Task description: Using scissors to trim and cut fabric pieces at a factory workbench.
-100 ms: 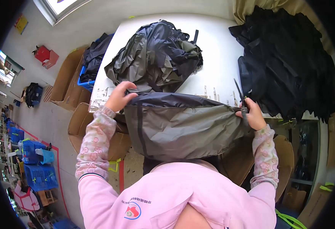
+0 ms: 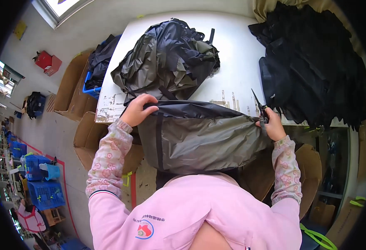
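Grey-green nylon bag with black strap and black top edge (image 2: 199, 139) hangs stretched between the two hands at the near edge of the white worktable (image 2: 237, 54), its long axis running left to right across the person's chest and its body dropping below the table edge toward the pink-sleeved torso. Beyond the bag, on the table, lies a heap of similar grey-and-black bags (image 2: 166, 58); up and to the right of the bag a larger pile of black fabric (image 2: 316, 66) covers the table's right end. Left of the bag, below the table, stand open brown cardboard boxes (image 2: 72, 83), one beside a blue crate of dark cloth.

The left hand (image 2: 138, 110) sits at the bag's upper left corner, fingers curled over the black top edge and gripping it, forearm rising from the lower left. The right hand (image 2: 271, 125) is at the bag's right end, closed around the bunched fabric there and also holding small black scissors (image 2: 259, 104), whose blades point up and away over the table. Both hands touch the bag, one at each end, so neither is nearer; the right one carries the cutting tool just at the bag's right tip.
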`<state>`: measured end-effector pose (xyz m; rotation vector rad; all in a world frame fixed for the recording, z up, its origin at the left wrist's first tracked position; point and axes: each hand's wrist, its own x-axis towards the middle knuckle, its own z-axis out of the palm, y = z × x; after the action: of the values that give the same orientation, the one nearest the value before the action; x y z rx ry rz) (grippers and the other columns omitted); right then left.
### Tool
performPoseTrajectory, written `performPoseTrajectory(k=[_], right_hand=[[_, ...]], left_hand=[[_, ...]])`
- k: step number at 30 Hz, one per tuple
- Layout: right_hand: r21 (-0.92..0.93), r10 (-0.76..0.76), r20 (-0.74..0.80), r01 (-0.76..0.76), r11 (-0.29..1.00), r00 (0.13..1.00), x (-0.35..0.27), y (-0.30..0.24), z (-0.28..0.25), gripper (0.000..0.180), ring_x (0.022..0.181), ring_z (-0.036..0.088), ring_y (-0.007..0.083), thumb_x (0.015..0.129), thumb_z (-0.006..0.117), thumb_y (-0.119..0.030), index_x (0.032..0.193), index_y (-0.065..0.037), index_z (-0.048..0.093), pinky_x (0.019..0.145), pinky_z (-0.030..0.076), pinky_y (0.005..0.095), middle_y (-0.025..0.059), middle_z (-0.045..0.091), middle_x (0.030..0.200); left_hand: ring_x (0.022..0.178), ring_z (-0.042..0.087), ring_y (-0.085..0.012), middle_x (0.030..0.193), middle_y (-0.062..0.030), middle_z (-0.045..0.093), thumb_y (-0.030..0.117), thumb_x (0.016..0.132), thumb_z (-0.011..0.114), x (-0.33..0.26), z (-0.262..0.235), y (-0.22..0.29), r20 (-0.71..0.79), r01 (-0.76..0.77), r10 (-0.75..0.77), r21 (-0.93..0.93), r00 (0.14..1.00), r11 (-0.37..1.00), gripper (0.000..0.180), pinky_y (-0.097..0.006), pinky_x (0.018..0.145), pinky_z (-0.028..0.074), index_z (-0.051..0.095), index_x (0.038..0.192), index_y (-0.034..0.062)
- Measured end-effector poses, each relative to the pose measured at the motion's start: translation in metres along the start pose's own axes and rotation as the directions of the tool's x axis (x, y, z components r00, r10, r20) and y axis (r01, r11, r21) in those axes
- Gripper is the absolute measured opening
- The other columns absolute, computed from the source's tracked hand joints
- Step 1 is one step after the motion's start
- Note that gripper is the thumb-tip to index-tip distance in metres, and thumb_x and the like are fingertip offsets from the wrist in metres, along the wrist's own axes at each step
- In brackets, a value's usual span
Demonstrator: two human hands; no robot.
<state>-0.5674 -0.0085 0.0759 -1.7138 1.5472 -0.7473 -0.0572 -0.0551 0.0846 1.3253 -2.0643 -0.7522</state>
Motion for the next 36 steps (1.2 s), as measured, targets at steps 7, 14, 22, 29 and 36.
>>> performPoseTrajectory(k=[7,14,22,29,36], right_hand=[[-0.07,0.019,0.031,-0.017,0.997,0.999,-0.01,0.028,0.009,0.032,0.077,0.06,0.0273,0.071,0.079,-0.006,0.092,-0.001,0.054,0.072,0.047,0.0342,0.0138,0.064,0.085],[-0.127,0.072,0.034,-0.067,0.99,0.997,-0.011,0.009,0.001,0.029,0.078,0.052,0.014,0.073,0.073,0.003,0.093,0.0,0.052,0.076,0.045,0.0269,0.0046,0.057,0.081],[-0.172,-0.006,-0.16,-0.022,0.985,0.987,-0.031,0.023,-0.017,0.025,0.08,0.055,0.0111,0.075,0.064,0.01,0.094,-0.001,0.051,0.075,0.049,0.0269,0.0038,0.058,0.084],[-0.097,0.029,-0.105,-0.039,0.995,0.994,-0.024,-0.017,-0.016,0.027,0.081,0.064,0.0211,0.074,0.068,0.006,0.095,0.0,0.052,0.076,0.049,0.0311,0.0121,0.066,0.088],[-0.334,-0.186,0.095,0.207,0.92,0.978,0.019,-0.048,0.03,0.029,0.082,0.065,0.0375,0.069,0.066,0.002,0.094,-0.006,0.056,0.068,0.05,0.0413,0.0154,0.067,0.085]], left_hand=[[0.1,0.056,-0.0297,0.102,-0.0097,0.063,0.025,0.083,0.072,-0.023,0.032,-0.007,0.146,-0.05,0.03,0.136,0.989,0.989,0.025,-0.038,0.089,0.044,0.065,0.098,0.0068],[0.11,0.055,-0.029,0.113,-0.0074,0.062,0.016,0.072,0.081,-0.047,0.028,-0.011,0.173,-0.129,0.105,0.138,0.979,0.982,0.026,-0.039,0.095,0.042,0.064,0.088,0.006],[0.093,0.057,-0.0087,0.096,-0.0006,0.06,-0.004,0.084,0.067,-0.072,-0.01,-0.028,0.049,0.254,-0.294,-0.65,0.955,0.717,0.016,-0.022,0.083,0.044,0.055,0.09,0.005],[0.083,0.053,-0.004,0.088,0.0043,0.055,-0.002,0.083,0.07,-0.07,0.01,-0.026,0.076,0.329,-0.356,-0.593,0.931,0.735,0.018,-0.019,0.076,0.043,0.059,0.096,0.004],[0.091,0.055,-0.0113,0.096,-0.0032,0.057,-0.004,0.08,0.07,-0.065,0.012,-0.024,-0.026,0.083,-0.103,-0.418,0.994,0.905,0.018,-0.023,0.08,0.044,0.06,0.095,-0.0005]])
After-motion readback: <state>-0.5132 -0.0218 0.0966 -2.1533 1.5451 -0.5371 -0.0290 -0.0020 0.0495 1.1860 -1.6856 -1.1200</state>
